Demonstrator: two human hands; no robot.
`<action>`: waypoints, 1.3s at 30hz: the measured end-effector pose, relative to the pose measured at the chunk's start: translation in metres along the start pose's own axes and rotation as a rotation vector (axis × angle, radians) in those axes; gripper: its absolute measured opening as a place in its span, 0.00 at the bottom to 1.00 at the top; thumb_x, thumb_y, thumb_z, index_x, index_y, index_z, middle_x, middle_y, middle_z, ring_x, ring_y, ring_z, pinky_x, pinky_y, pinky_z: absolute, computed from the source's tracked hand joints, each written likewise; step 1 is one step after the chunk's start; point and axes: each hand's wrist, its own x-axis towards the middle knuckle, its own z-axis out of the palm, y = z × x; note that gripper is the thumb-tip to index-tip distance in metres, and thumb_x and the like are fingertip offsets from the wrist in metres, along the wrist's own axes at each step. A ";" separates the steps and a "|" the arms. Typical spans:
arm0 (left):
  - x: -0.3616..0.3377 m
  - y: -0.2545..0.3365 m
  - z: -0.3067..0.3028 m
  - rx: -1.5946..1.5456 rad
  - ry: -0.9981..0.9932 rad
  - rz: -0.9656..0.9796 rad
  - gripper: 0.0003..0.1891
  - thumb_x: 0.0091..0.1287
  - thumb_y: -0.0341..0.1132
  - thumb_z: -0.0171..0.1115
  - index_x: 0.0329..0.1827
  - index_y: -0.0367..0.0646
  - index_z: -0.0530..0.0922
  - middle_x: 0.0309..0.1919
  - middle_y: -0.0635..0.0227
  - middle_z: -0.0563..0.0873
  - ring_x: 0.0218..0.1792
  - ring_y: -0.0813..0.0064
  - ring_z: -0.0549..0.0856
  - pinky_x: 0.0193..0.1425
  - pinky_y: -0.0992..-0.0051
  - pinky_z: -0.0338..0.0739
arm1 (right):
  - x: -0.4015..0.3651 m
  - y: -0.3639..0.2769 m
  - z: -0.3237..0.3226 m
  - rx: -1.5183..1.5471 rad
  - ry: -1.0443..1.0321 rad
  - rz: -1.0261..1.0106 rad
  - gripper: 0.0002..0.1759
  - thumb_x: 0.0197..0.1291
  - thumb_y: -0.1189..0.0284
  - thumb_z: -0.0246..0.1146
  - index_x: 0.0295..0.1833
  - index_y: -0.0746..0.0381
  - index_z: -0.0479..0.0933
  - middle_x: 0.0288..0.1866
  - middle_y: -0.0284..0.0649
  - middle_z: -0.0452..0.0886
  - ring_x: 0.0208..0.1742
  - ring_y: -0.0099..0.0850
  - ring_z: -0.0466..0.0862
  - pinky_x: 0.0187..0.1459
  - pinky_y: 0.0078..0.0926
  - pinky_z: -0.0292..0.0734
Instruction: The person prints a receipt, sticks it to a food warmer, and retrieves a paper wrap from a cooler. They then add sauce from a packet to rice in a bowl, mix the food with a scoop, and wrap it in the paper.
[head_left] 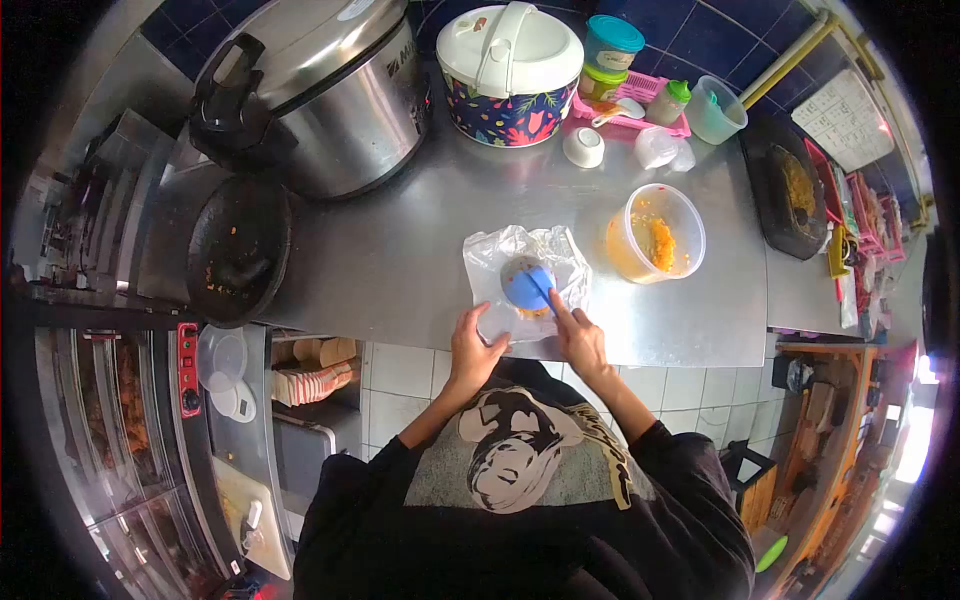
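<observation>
Closest to the lens is the person's black printed shirt (520,470), from which both forearms angle forward over the near edge of the stainless steel counter (400,250). At that edge lies a crinkled clear plastic sheet (560,250). The left hand (475,345) sits with bent wrist at the sheet's near left corner, fingers spread and lying on the plastic, closed around nothing. The right hand (578,335) reaches in from the right, index finger stretched along the handle of a blue scoop (527,283), which it grasps. The scoop's round bowl sits mouth-down in the middle of the sheet, with a little orange rice showing at its near rim.

Just right of the sheet stands a clear plastic tub (655,235) holding orange rice. Farther back are a small white bowl (583,147), a floral rice warmer (510,70) with a white lid, and a large steel rice cooker (320,90). A black wok (238,250) rests at the counter's left end.
</observation>
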 end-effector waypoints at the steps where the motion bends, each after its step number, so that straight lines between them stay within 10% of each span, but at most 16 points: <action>1: -0.003 0.001 0.003 -0.023 -0.021 0.001 0.27 0.51 0.29 0.71 0.56 0.37 0.72 0.47 0.54 0.79 0.46 0.57 0.81 0.50 0.65 0.76 | -0.002 -0.001 -0.011 0.076 0.063 -0.008 0.35 0.56 0.80 0.57 0.71 0.51 0.63 0.26 0.43 0.74 0.23 0.41 0.79 0.26 0.37 0.76; 9: -0.009 0.016 0.038 -0.460 -0.792 -0.063 0.26 0.59 0.26 0.66 0.62 0.38 0.70 0.50 0.57 0.81 0.45 0.72 0.85 0.47 0.75 0.81 | 0.002 0.027 -0.170 0.014 0.560 0.203 0.23 0.60 0.81 0.57 0.62 0.59 0.73 0.46 0.55 0.81 0.42 0.47 0.85 0.40 0.37 0.78; 13: 0.013 0.048 0.012 -0.159 -0.973 0.027 0.27 0.61 0.28 0.65 0.64 0.44 0.70 0.48 0.67 0.82 0.39 0.80 0.84 0.40 0.80 0.80 | 0.037 0.067 -0.194 -0.273 0.091 0.507 0.28 0.59 0.75 0.60 0.67 0.53 0.68 0.50 0.51 0.80 0.50 0.47 0.80 0.47 0.37 0.74; 17: 0.021 0.041 -0.032 0.031 -0.767 0.139 0.32 0.55 0.30 0.70 0.65 0.49 0.69 0.48 0.65 0.79 0.43 0.74 0.81 0.48 0.74 0.76 | 0.032 0.048 -0.175 -0.639 0.394 0.150 0.32 0.53 0.77 0.62 0.66 0.52 0.68 0.60 0.48 0.72 0.60 0.46 0.70 0.57 0.44 0.64; 20: 0.016 0.014 -0.039 0.396 -0.612 0.524 0.35 0.49 0.32 0.73 0.63 0.49 0.70 0.52 0.64 0.75 0.55 0.65 0.75 0.61 0.65 0.68 | -0.017 0.044 -0.127 -0.209 0.073 -0.115 0.38 0.38 0.80 0.62 0.62 0.57 0.69 0.64 0.50 0.65 0.63 0.46 0.66 0.57 0.52 0.62; 23: 0.010 -0.023 -0.033 0.551 -0.610 0.714 0.30 0.47 0.32 0.71 0.57 0.48 0.72 0.56 0.63 0.72 0.61 0.61 0.69 0.66 0.58 0.60 | -0.059 0.036 -0.074 -0.221 -0.299 -0.169 0.41 0.48 0.78 0.62 0.70 0.46 0.62 0.75 0.49 0.50 0.74 0.49 0.55 0.64 0.64 0.55; 28: 0.026 -0.058 -0.012 0.323 -0.465 0.820 0.18 0.47 0.28 0.64 0.43 0.47 0.76 0.50 0.65 0.77 0.56 0.64 0.74 0.64 0.57 0.61 | -0.052 0.056 -0.025 0.045 0.053 -0.329 0.16 0.51 0.78 0.61 0.48 0.55 0.79 0.59 0.41 0.75 0.60 0.39 0.74 0.60 0.55 0.60; 32: 0.039 -0.044 0.006 0.101 -0.165 0.395 0.07 0.59 0.30 0.61 0.40 0.41 0.77 0.29 0.61 0.82 0.31 0.62 0.82 0.42 0.67 0.75 | -0.027 0.054 0.000 0.336 0.372 0.069 0.06 0.58 0.73 0.62 0.30 0.62 0.78 0.22 0.38 0.78 0.23 0.37 0.76 0.53 0.39 0.64; 34: 0.052 -0.043 0.008 0.207 -0.119 0.290 0.10 0.67 0.35 0.60 0.44 0.37 0.76 0.19 0.58 0.80 0.15 0.59 0.78 0.23 0.71 0.74 | -0.018 0.058 0.009 0.217 0.247 0.299 0.09 0.57 0.71 0.64 0.27 0.63 0.77 0.19 0.38 0.76 0.21 0.38 0.76 0.49 0.38 0.65; 39: 0.056 -0.024 0.018 0.292 0.180 0.394 0.14 0.63 0.31 0.61 0.51 0.41 0.73 0.35 0.59 0.81 0.32 0.59 0.80 0.36 0.65 0.72 | -0.013 0.044 0.009 0.048 0.326 0.384 0.12 0.54 0.66 0.67 0.41 0.59 0.76 0.27 0.39 0.78 0.32 0.40 0.78 0.44 0.37 0.66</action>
